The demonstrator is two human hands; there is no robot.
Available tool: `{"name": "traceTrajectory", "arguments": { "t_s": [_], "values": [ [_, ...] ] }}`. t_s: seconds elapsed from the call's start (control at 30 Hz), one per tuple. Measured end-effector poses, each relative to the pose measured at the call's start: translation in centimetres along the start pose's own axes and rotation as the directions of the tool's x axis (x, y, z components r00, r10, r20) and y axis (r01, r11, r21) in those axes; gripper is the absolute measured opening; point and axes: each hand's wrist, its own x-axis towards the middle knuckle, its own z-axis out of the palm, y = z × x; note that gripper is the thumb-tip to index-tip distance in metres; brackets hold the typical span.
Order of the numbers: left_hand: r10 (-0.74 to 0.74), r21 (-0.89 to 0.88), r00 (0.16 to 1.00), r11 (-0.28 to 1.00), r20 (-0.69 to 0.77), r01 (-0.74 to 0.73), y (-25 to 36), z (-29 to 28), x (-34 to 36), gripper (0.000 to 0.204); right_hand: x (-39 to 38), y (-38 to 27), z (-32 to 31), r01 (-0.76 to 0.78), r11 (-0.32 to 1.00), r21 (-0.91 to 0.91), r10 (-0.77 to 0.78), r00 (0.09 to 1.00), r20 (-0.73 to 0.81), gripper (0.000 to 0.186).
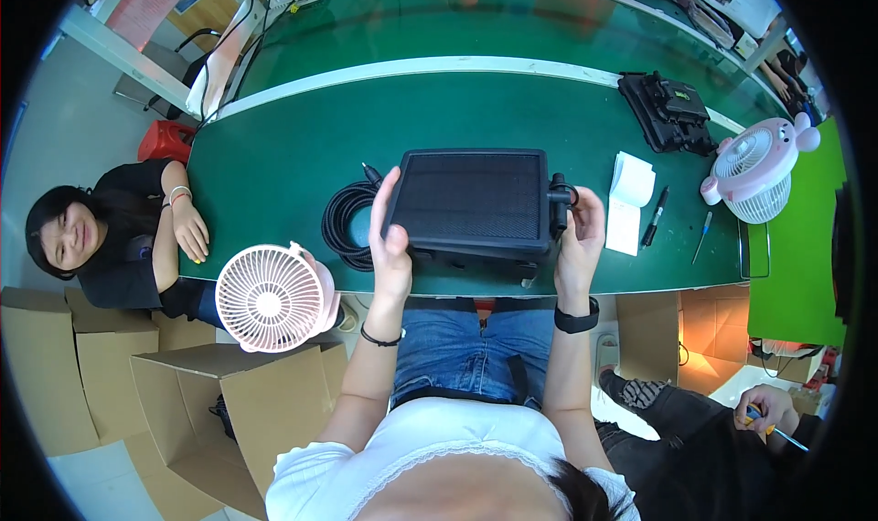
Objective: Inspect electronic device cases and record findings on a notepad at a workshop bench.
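Between both my hands, above the near edge of the green table, is a black box-shaped device [474, 196] with a flat dark top panel. My left hand [391, 247] is pressed along its left side, thumb and fingers upright against the casing. My right hand [580, 237] grips the right side, by a black knob-like fitting [560, 201]. Next to my left hand a coiled black cable [350, 224] lies on the table, its plug end pointing up. The underside of the device is mostly hidden.
A pink fan [270, 299] stands at the near left, another fan [754, 169] at the right. An open notebook [629, 205], a pen [656, 216], a thin screwdriver [702, 237] and black devices [668, 112] lie rightward. Cardboard boxes [229, 411] and two people flank me.
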Motion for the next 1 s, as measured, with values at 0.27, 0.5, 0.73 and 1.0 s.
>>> {"name": "traceTrajectory", "arguments": {
  "t_s": [0.27,0.5,0.73,1.0],
  "values": [
    [-0.227,-0.335,0.947,0.895,0.226,0.295,0.7,-1.0,2.5,0.119,-1.3,-1.9,1.5,0.444,0.870,-0.215,-0.409,0.893,0.187,0.021],
    [0.016,-0.316,0.978,0.947,0.210,0.052,0.7,-1.8,-0.5,0.131,-2.0,-3.1,0.9,0.344,0.929,-0.136,-0.318,0.931,0.180,0.023],
    [0.075,0.184,0.889,0.967,0.451,-0.175,1.0,-3.6,-5.1,0.142,-1.0,-2.8,-0.6,0.146,0.989,0.033,-0.150,0.952,0.265,0.019],
    [-0.028,0.444,0.943,0.887,0.331,-0.130,-0.3,-3.1,-9.2,0.122,-1.3,-0.6,-1.6,-0.015,0.999,0.032,0.007,0.974,0.225,0.020]
  ]
}}
